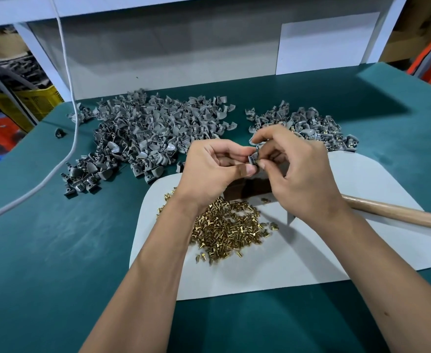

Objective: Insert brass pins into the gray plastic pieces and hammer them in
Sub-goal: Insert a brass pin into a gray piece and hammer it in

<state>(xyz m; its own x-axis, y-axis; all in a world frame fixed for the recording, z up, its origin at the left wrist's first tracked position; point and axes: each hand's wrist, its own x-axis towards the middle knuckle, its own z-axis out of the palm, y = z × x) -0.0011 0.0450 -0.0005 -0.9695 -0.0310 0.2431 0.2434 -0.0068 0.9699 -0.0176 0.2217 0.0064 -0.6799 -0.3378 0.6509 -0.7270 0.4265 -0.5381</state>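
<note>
Both hands meet above the white mat (362,240). My left hand (211,169) and my right hand (301,171) pinch one small gray plastic piece (254,157) between their fingertips. Whether a pin is at the piece is too small to tell. A heap of brass pins (229,230) lies on the mat below my wrists. A large pile of gray pieces (153,131) spreads at the back left, and a smaller pile with brass showing (308,123) sits at the back right. A wooden hammer handle (397,212) lies on the mat to the right; its head is hidden.
A dark block (247,188) stands on the mat under my hands. The table has a green cover (56,250). A white cable (66,159) runs down the left side. One stray gray piece (60,133) lies far left. A white panel (158,54) closes the back.
</note>
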